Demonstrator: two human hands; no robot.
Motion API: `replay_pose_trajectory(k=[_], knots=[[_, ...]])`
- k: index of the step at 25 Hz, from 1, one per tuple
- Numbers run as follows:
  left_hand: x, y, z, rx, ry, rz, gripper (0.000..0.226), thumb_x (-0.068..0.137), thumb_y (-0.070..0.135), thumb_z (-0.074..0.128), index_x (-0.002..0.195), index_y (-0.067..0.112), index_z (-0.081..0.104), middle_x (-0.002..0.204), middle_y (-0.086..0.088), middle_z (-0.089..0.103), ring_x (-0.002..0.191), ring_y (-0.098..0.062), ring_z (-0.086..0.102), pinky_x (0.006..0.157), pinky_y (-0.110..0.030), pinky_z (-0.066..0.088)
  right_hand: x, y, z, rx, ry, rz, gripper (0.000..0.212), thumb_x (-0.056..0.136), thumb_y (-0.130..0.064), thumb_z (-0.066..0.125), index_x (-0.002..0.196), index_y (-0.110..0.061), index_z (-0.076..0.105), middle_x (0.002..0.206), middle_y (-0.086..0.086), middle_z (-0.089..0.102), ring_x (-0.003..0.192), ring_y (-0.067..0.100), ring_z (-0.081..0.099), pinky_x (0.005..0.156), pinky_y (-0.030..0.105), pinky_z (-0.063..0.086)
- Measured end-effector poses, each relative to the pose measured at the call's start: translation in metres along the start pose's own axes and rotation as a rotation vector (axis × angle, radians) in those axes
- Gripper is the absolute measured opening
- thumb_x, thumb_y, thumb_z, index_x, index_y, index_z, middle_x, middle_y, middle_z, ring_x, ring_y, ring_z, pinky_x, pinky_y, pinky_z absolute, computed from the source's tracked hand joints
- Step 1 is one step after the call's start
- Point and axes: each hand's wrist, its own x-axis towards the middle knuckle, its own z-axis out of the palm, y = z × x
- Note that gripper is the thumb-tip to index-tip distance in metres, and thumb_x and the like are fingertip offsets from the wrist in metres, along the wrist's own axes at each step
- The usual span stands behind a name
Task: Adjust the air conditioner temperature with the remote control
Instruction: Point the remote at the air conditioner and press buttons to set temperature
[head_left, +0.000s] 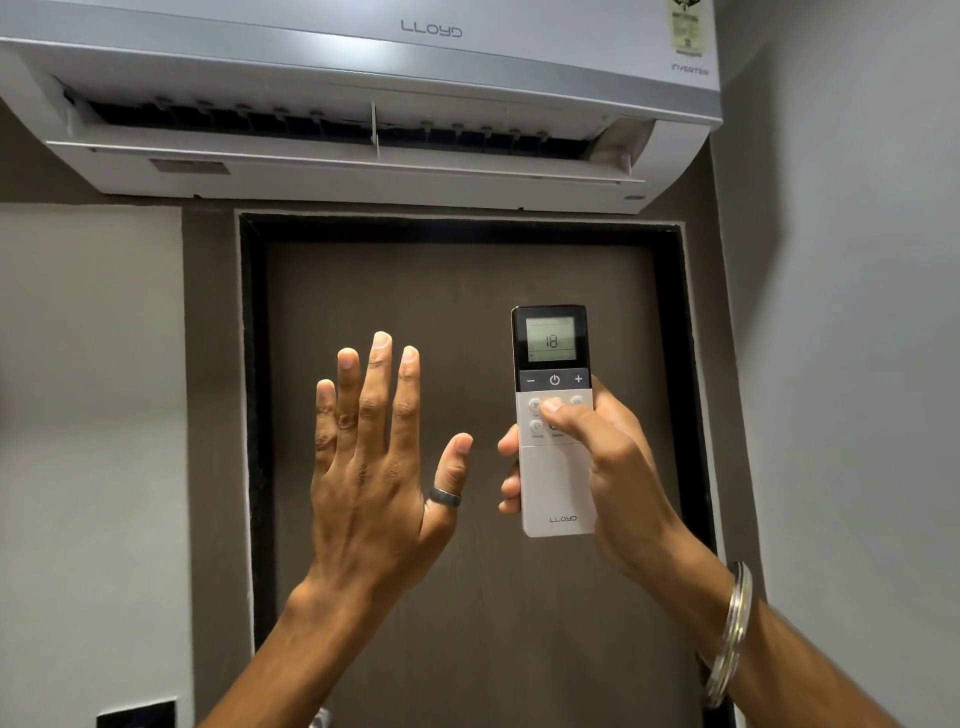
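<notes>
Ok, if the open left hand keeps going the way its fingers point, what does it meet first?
Probably the air conditioner: the left hand points its fingers up toward its underside and open flap, with nothing between. Depth is unclear; it may be farther back.

A white air conditioner (358, 62) with a grey band and grey lettering hangs above a dark brown door (457, 291) framed in black, flanked by pale grey walls (852, 312). The remote control (555, 421) is black at the top around a greenish-grey screen showing dark digits, with white symbols on a dark grey strip, and light grey below. A dark grey ring (444, 497) and silver bangles (730, 634) are plain, unpatterned.
</notes>
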Motion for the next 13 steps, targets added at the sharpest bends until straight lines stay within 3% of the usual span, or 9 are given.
replay_pose_trajectory(k=[6, 10, 13], knots=[[-0.001, -0.007, 0.000, 0.018, -0.005, -0.001, 0.079, 0.102, 0.055, 0.037, 0.165, 0.009, 0.022, 0.175, -0.013, 0.009, 0.163, -0.030, -0.002, 0.133, -0.047, -0.001, 0.000, 0.005, 0.001, -0.030, 0.031, 0.009, 0.037, 0.091, -0.030, 0.059, 0.118, -0.005, 0.055, 0.080, 0.015, 0.077, 0.054, 0.031, 0.071, 0.052, 0.042, 0.064], [-0.002, -0.009, 0.001, 0.013, -0.003, 0.002, 0.079, 0.102, 0.056, 0.037, 0.164, 0.009, 0.023, 0.175, -0.013, 0.009, 0.163, -0.029, -0.002, 0.133, -0.046, -0.001, 0.002, 0.008, 0.006, -0.046, 0.094, -0.001, 0.041, 0.093, -0.039, 0.068, 0.111, -0.004, 0.058, 0.076, 0.015, 0.076, 0.048, 0.031, 0.069, 0.051, 0.044, 0.064], [-0.002, -0.008, 0.003, 0.006, -0.001, 0.003, 0.079, 0.101, 0.055, 0.038, 0.164, 0.008, 0.023, 0.175, -0.013, 0.010, 0.163, -0.029, -0.002, 0.133, -0.045, -0.002, 0.005, 0.011, 0.007, -0.073, 0.154, -0.019, 0.029, 0.099, -0.036, 0.071, 0.101, -0.009, 0.061, 0.073, 0.017, 0.075, 0.045, 0.032, 0.067, 0.051, 0.044, 0.063]])
